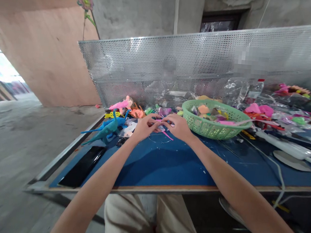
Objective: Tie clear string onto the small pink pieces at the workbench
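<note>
Above the blue tabletop [156,163], my left hand [145,126] and my right hand [180,127] meet with fingertips close together. Between them they pinch a thin pink clay strip [167,135], whose narrow end trails down to the right. The exact shape of the pink piece is partly hidden by my fingers. Left of my left hand stand a blue-teal clay dinosaur [110,127] and a pink clay figure [121,104]. Close to my right hand is a green plastic basket [211,127] holding several coloured clay pieces.
A black phone-like slab [82,166] lies at the table's left end. To the right are a white tool with a cord [285,145], a flat oval piece [291,161], and clay pieces in plastic wrap. A perforated metal panel [149,65] stands behind, with a plastic bottle [255,90] before it.
</note>
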The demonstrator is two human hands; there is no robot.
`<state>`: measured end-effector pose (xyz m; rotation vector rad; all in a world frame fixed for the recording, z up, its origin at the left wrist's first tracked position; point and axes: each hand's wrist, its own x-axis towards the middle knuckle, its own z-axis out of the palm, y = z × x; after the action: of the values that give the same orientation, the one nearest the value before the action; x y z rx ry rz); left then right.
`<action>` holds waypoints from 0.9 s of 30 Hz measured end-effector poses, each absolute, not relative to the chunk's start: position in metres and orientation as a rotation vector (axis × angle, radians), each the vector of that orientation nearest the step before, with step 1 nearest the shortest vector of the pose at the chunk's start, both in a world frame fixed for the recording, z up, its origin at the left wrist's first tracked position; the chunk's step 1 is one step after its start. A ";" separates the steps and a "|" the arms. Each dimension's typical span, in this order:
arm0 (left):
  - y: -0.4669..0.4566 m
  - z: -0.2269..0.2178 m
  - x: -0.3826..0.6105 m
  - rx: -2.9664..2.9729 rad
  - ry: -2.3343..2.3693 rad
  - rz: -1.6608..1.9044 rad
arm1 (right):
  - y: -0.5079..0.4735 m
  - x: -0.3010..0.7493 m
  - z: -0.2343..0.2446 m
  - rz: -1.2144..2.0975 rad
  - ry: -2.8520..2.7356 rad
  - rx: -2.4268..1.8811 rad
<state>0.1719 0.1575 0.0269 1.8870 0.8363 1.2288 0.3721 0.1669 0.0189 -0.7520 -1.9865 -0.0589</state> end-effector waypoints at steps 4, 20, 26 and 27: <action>0.158 0.033 0.172 1.671 0.874 1.181 | 0.163 0.371 0.019 -0.082 -2.022 -0.736; 0.159 0.039 0.174 1.484 0.890 1.010 | 0.160 0.368 0.022 -0.035 -2.033 -0.835; 0.162 0.039 0.167 1.555 0.822 0.978 | 0.160 0.370 0.022 -0.016 -2.035 -0.862; 0.163 0.038 0.166 1.562 0.820 0.973 | 0.160 0.370 0.021 -0.014 -2.035 -0.862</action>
<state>0.1659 0.1626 0.0383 1.5622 0.8201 0.9735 0.3699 0.1601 0.0214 -0.8618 -2.0354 -0.0137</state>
